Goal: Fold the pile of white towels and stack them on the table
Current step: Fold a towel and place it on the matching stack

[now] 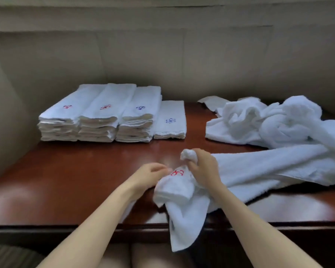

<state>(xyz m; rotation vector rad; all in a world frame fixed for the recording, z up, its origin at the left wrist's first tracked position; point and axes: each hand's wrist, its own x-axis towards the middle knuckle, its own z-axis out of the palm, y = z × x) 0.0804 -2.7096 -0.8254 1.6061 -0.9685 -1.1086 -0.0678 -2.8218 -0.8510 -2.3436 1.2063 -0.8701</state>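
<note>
A crumpled white towel with a red embroidered mark hangs over the front edge of the dark wooden table. My right hand grips a bunched part of it, a tuft poking out above the fist. My left hand pinches the towel's edge beside the red mark. At the back left stand three tall stacks of folded towels and a lower stack with a blue mark. A pile of unfolded white towels lies at the back right.
A long white towel stretches from my right hand toward the right edge. A beige padded wall runs behind the table. My knees show below the table's front edge.
</note>
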